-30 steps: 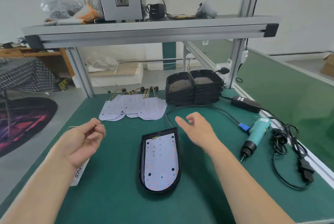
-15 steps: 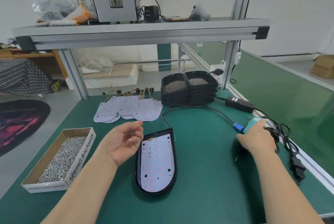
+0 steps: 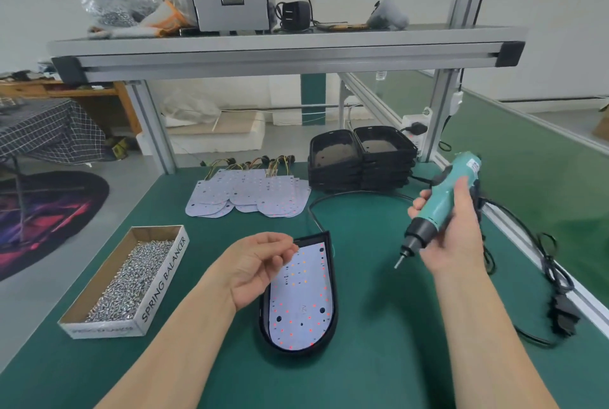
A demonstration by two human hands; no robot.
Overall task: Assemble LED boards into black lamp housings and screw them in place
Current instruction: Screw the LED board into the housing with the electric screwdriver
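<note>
Bare bench (image 3: 379, 359) is lying open right of the housing (image 3: 314, 239) and along its near side, giving the widest way in. The left hand (image 3: 260, 267) is hovering over the housing's far left corner, covering that part of the board (image 3: 303, 306); the rest is lying exposed. The right hand (image 3: 458, 237) is holding the driver (image 3: 441, 207) tilted above the bench, tip clear of the housing. The screw box (image 3: 164, 280) is blocking the left, with a strip of bench between. A cable (image 3: 356, 192) is looping just behind the housing. The board pile (image 3: 250, 194) and housing stack (image 3: 362, 171) are closing the back, and the shelf (image 3: 280, 49) is capping the height.
</note>
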